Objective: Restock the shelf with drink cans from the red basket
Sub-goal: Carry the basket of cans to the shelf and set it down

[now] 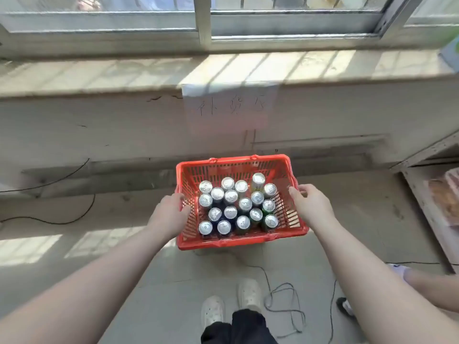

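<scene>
We record red basket filled with upright drink cans, our left hand curled over its left rim, our right hand gripping its right rim

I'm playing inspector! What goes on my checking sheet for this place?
Surface: grey concrete floor.
Job's things: red plastic basket on the floor, holding upright silver-topped drink cans; grey metal shelf at right.
Clutter: white handwritten paper sign on the wall.
Hands: left hand at the basket's left rim, right hand at its right rim; grip unclear.
Cables: black cable at left; looped grey cable by the person's white shoes.
Surroundings: window and sill; another person's arm at right.
</scene>
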